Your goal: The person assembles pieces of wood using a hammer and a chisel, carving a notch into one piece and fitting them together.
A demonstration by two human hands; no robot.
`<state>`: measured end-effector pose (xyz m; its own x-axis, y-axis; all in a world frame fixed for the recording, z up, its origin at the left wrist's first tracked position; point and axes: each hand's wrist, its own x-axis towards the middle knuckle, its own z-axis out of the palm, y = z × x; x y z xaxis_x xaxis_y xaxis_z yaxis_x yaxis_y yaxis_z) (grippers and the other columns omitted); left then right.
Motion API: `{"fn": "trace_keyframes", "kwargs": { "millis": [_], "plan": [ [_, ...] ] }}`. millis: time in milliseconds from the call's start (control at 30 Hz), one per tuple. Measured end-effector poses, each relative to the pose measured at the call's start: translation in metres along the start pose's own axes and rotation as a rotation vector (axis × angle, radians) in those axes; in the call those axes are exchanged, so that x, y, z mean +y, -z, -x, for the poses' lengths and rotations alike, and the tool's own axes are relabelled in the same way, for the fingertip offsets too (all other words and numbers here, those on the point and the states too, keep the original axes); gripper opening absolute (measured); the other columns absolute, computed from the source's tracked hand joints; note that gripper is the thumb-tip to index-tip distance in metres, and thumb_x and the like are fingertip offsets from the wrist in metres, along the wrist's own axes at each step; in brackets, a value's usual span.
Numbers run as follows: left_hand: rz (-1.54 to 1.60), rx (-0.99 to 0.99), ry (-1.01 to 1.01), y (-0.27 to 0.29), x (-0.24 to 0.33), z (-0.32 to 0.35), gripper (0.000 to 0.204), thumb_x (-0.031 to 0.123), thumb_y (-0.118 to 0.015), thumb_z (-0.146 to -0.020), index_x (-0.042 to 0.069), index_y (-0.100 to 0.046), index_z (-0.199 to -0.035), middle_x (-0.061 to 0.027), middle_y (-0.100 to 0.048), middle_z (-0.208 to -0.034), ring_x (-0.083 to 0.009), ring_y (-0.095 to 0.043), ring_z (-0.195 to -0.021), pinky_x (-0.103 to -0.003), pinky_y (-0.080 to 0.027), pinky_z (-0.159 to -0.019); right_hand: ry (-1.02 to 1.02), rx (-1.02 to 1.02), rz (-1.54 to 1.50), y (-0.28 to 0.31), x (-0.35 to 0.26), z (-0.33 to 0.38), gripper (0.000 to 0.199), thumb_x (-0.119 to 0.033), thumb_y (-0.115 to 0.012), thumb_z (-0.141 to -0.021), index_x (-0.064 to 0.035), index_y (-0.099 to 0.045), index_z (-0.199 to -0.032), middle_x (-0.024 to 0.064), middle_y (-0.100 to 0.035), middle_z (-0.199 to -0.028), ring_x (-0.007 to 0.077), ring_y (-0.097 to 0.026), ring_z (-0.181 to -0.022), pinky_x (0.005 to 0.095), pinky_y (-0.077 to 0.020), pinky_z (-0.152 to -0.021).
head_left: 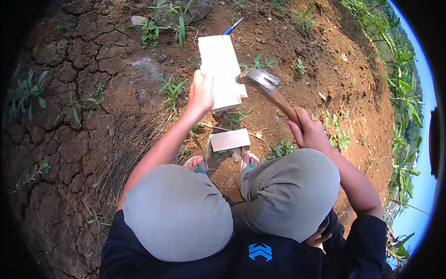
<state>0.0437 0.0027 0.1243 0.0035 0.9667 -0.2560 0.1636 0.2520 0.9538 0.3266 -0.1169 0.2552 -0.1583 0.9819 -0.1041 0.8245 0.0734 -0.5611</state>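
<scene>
My left hand [201, 93] is closed on the left edge of a pale wooden board [220, 69], bright in the sun, with cut notches at its near right corner. My right hand [309, 132] grips the wooden handle of a claw hammer [264, 80]. The hammer's striking face is at the board's right side; whether it touches cannot be told. On the ground between my feet, a small wooden block [230, 140] lies nearer to me. Past the board's far end, a blue-handled tool [227, 31] shows partly, its kind unclear.
Cracked dry soil [65, 69] spreads on the left, and loose brown earth slopes on the right. A grey rock [186, 10] sits at the far side among weeds. My bent knees flank the near space. Beside my right knee, fingers [317, 238] show whose owner cannot be told.
</scene>
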Motion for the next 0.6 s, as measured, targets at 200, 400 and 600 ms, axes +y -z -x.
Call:
{"fn": "trace_keyframes", "kwargs": {
  "millis": [200, 400, 600],
  "plan": [
    [0.12, -0.045, 0.08, 0.004, -0.005, -0.011, 0.045, 0.035, -0.044, -0.106, -0.003, -0.053, -0.128, -0.0162, -0.063, -0.12, -0.0188, -0.06, -0.114, -0.035, -0.046, -0.098, 0.091, 0.195, -0.085, 0.004, 0.001, 0.001, 0.031, -0.024, -0.065, -0.099, -0.0106, -0.053, -0.124, 0.0207, -0.064, -0.069, 0.0405, -0.068, -0.063, 0.0458, -0.0529, -0.055],
    [-0.088, -0.074, -0.065, 0.004, -0.013, -0.01, 0.052, 0.041, -0.039, -0.107, -0.005, -0.049, -0.13, -0.0271, -0.065, -0.121, -0.0346, -0.065, -0.112, -0.046, -0.048, -0.1, 0.068, -0.099, 0.148, 0.012, -0.016, -0.019, 0.031, -0.013, -0.063, -0.098, -0.0042, -0.053, -0.126, 0.0141, -0.063, -0.069, 0.0312, -0.065, -0.057, 0.0404, -0.0505, -0.056],
    [0.036, -0.119, 0.088, 0.005, 0.01, -0.002, 0.057, 0.04, -0.041, -0.108, -0.009, -0.05, -0.136, -0.0211, -0.062, -0.129, -0.0233, -0.059, -0.121, -0.036, -0.042, -0.107, -0.014, -0.203, 0.187, 0.009, 0.01, -0.002, 0.032, -0.024, -0.063, -0.1, -0.0099, -0.053, -0.127, 0.0187, -0.068, -0.075, 0.0366, -0.072, -0.067, 0.0453, -0.054, -0.058]
  ]
}}
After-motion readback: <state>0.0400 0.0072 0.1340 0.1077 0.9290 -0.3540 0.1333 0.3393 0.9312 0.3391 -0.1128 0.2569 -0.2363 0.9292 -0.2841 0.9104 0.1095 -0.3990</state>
